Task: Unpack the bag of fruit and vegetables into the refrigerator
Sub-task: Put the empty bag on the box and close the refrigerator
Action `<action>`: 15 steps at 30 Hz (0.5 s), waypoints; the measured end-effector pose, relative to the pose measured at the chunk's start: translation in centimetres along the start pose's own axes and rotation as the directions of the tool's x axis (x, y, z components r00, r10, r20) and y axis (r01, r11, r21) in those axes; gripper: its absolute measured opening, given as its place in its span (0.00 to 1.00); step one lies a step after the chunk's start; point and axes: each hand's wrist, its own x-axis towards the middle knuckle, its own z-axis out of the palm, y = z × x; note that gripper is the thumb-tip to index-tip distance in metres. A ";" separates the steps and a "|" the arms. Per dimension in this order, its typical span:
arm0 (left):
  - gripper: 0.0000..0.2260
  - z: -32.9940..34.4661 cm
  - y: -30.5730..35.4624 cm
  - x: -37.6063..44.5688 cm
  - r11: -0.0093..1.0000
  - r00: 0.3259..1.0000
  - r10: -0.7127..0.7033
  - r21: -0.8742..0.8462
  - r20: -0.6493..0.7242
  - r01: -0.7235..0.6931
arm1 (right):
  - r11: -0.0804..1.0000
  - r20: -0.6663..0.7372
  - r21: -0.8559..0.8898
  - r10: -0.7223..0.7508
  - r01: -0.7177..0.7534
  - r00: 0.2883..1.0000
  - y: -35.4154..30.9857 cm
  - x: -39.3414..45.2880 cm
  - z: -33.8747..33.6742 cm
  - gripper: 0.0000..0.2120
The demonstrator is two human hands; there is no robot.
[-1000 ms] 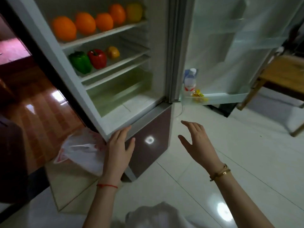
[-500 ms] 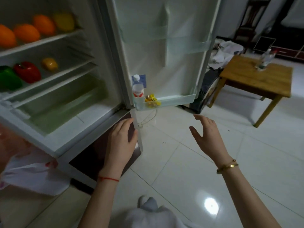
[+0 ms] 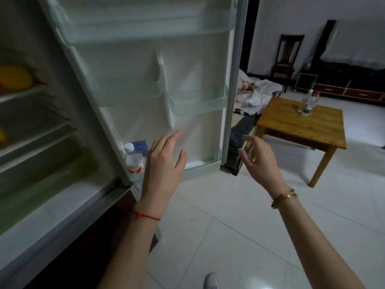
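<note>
The refrigerator stands open, its inner shelves (image 3: 31, 130) at the left and its white door (image 3: 187, 69) swung out ahead of me. A yellow fruit (image 3: 14, 77) lies on the upper shelf at the left edge. My left hand (image 3: 164, 163) is raised in front of the door's lower part, fingers apart, holding nothing. My right hand (image 3: 260, 159) hovers beside the door's outer edge, also open and empty. A small water bottle (image 3: 135, 161) stands in the bottom door rack. The bag is out of view.
A wooden table (image 3: 291, 122) with plastic bottles (image 3: 308, 103) on it stands at the right. Clothes (image 3: 256, 90) are piled behind the door. A dark chair (image 3: 287, 57) and a low cabinet (image 3: 350, 88) line the back wall. White tiled floor (image 3: 239, 226) lies below.
The view has swung right, away from the shelves toward the door. Both hands rose from near the fridge's lower edge up to the door. The white bag left the view.
</note>
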 end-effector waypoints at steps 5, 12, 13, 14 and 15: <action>0.19 4.8 1.6 6.9 0.996 0.993 0.087 0.014 -0.076 -0.087 | 1.000 -0.038 0.022 -0.005 0.006 0.999 2.8 9.2 0.2 0.19; 0.21 9.6 3.1 12.6 0.988 0.990 0.141 0.072 -0.024 -0.139 | 0.994 -0.016 0.105 0.043 -0.041 0.999 5.6 19.5 1.6 0.21; 0.22 10.3 3.3 13.1 0.988 0.991 0.131 0.082 -0.011 -0.130 | 0.992 -0.003 0.118 0.049 -0.048 0.999 5.7 20.5 1.8 0.21; 0.22 10.9 3.4 13.4 0.989 0.993 0.119 0.091 -0.002 -0.119 | 0.990 0.013 0.130 0.055 -0.057 0.998 5.8 21.5 1.9 0.22; 0.22 11.5 3.5 13.8 0.989 0.994 0.106 0.103 0.005 -0.106 | 0.988 0.027 0.142 0.057 -0.060 0.998 5.9 22.4 2.1 0.22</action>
